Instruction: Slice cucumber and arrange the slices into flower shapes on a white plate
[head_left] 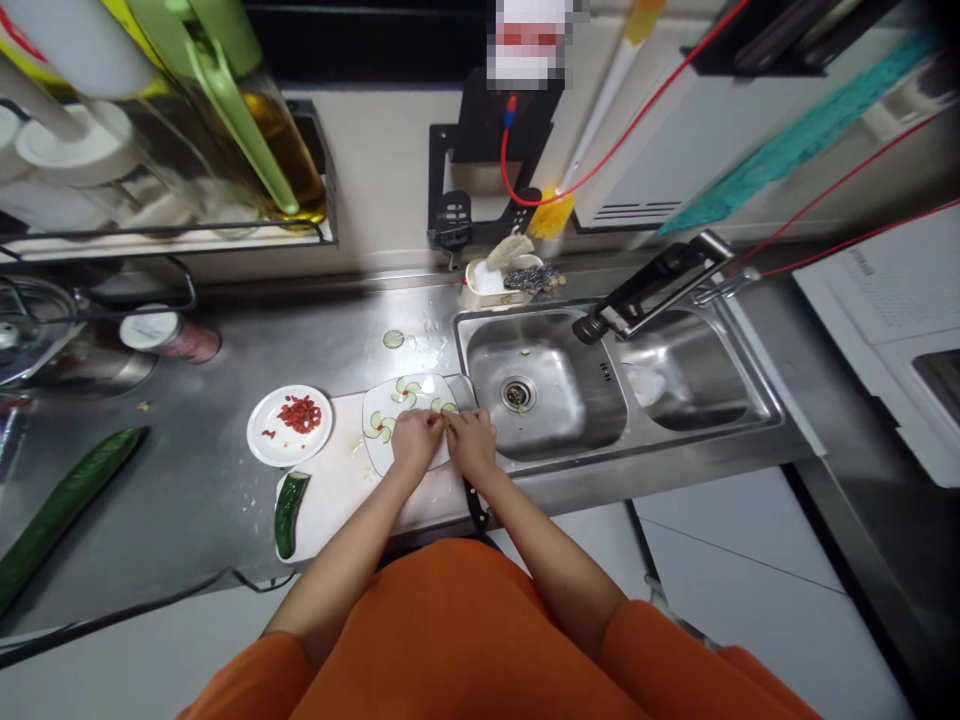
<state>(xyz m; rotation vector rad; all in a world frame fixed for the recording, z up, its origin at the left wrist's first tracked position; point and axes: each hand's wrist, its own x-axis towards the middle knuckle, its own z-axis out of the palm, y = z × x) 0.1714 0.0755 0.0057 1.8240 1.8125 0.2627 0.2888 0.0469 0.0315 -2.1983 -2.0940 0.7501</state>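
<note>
Over a white squarish plate point(381, 460), the closed fingertips of my left hand point(418, 440) and my right hand point(471, 438) meet near its right side. Whatever is pinched between them is too small to make out. Thin cucumber slices point(406, 390) lie on the plate in pinwheel shapes, one of them partly behind my fingers. Beneath the plate is a white cutting board point(330, 510). A knife point(475, 503) shows its black handle beside my right wrist; most of its blade is hidden. On the board's left end rests a cut cucumber piece point(290, 515).
A round white plate point(259, 440) of small red bits point(300, 413) overlaps the board's left corner. Farther left lie a whole cucumber point(67, 505) and a jar point(171, 334). To the right is a double sink point(540, 455) with a black faucet point(637, 290). A loose slice point(393, 339) sits behind.
</note>
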